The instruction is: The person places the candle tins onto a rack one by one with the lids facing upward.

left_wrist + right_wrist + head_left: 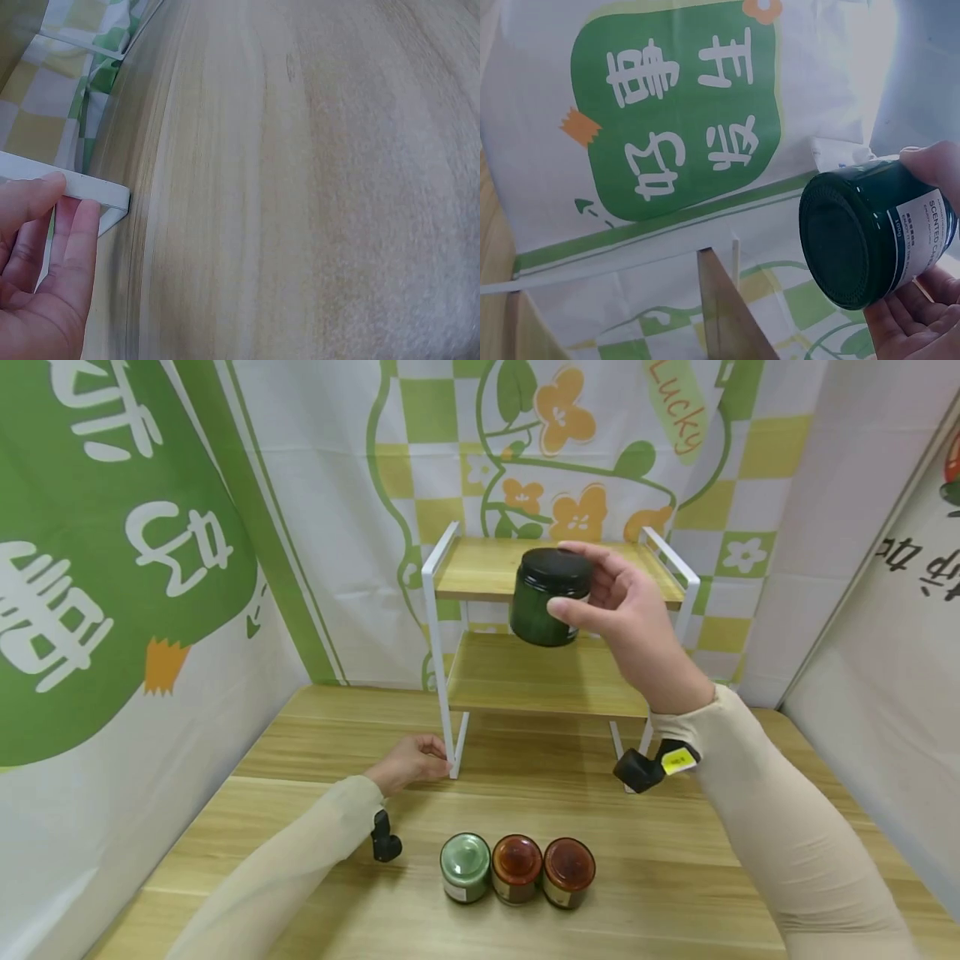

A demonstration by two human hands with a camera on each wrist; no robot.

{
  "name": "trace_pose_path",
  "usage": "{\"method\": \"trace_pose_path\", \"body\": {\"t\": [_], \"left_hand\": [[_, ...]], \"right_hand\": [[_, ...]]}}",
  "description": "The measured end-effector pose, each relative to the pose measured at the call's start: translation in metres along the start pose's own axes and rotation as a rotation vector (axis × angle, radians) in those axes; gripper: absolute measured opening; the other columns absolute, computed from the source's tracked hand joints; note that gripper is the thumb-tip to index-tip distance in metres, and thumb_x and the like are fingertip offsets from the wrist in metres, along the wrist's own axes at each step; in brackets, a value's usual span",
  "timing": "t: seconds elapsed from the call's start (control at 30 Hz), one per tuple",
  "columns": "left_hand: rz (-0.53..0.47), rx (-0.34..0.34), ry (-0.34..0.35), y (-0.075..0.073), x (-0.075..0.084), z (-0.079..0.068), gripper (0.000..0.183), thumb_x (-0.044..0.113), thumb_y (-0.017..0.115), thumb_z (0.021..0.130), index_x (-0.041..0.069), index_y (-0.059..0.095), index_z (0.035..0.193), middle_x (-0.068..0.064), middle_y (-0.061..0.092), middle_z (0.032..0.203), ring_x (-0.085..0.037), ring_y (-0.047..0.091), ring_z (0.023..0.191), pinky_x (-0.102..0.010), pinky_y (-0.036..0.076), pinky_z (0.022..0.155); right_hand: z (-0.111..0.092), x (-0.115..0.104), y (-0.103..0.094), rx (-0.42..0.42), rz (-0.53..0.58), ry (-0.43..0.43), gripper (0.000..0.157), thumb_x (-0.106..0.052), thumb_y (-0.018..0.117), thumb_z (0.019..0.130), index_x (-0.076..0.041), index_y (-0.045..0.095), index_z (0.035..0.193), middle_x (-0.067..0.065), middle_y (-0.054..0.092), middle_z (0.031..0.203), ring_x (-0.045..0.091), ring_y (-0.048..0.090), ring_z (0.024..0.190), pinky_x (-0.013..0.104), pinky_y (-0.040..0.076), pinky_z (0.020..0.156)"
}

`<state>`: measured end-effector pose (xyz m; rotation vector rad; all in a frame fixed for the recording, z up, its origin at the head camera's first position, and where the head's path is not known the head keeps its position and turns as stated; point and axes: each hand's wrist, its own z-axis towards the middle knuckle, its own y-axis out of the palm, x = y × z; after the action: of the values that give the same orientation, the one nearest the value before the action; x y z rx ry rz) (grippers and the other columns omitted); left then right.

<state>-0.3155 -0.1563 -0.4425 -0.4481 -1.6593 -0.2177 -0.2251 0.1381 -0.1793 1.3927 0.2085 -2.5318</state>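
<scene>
Inside the right grip [637, 622], holds a dark green jar [542, 608]; within the left grip [411, 763], pinches the white rack leg [441, 677].

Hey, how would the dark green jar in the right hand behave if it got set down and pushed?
The jar is probably stiff and slick, since it shines like glass, and might crack if dropped. Squat and wide-bottomed, it should slide before tipping. On its side, being round, it would likely roll.
</scene>
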Motion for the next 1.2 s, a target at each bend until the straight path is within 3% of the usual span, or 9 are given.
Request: {"method": "trace_pose_path", "body": {"t": [0.47,0.7,1.2], "left_hand": [[0.007,0.002,-0.010,0.000,0.000,-0.001,0.013,-0.006,0.065,0.087,0.001,0.057,0.095,-0.006,0.061,0.092,-0.022,0.066,0.089,-0.036,0.056,0.087],[0.009,0.008,-0.009,0.001,-0.001,-0.001,0.014,-0.007,0.065,0.086,0.001,0.056,0.094,-0.006,0.061,0.091,-0.021,0.065,0.087,-0.034,0.057,0.085],[0.034,0.015,-0.001,0.001,0.001,0.000,0.014,-0.005,0.066,0.086,0.001,0.057,0.095,-0.005,0.062,0.091,-0.018,0.066,0.085,-0.035,0.056,0.085]], "right_hand": [[0.052,-0.020,0.008,0.060,-0.099,0.037,0.056,-0.004,0.075,0.081,-0.008,0.053,0.133,0.009,0.059,0.123,0.020,0.059,0.105,0.022,0.051,0.085],[0.071,-0.013,0.010,0.087,-0.068,0.069,0.058,-0.002,0.076,0.080,-0.007,0.053,0.133,0.007,0.060,0.117,0.017,0.058,0.098,0.021,0.051,0.076],[0.101,0.007,0.019,0.132,-0.100,0.135,0.058,-0.002,0.076,0.080,-0.006,0.053,0.132,0.005,0.060,0.115,0.013,0.055,0.093,0.023,0.049,0.082]]}}
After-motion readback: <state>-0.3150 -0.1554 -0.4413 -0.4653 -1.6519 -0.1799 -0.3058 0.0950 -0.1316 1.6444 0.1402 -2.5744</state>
